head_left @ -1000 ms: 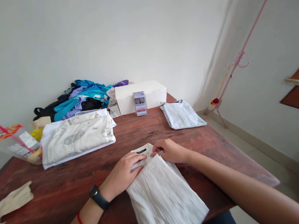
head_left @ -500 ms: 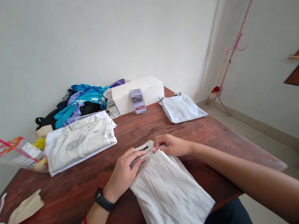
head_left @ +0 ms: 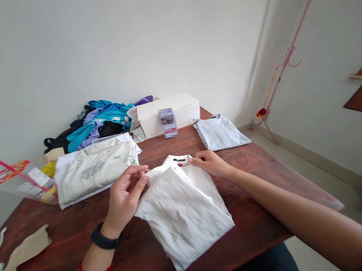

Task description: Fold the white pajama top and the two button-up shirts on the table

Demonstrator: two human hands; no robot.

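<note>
The folded striped shirt [head_left: 187,217] sits at six o'clock over the worktop [head_left: 136,264]; the left hand [head_left: 125,195] pinches its edge at ten o'clock, the right hand [head_left: 212,163] narrowly grips its collar [head_left: 178,160] at one.

A room apparently in a home, suggested by colourful clothes [head_left: 98,121] heaped at centre left, a plastic drink cup [head_left: 24,184] stood on a wooden bench [head_left: 69,231], a pink coat stand [head_left: 290,51] placed at upper right.
</note>
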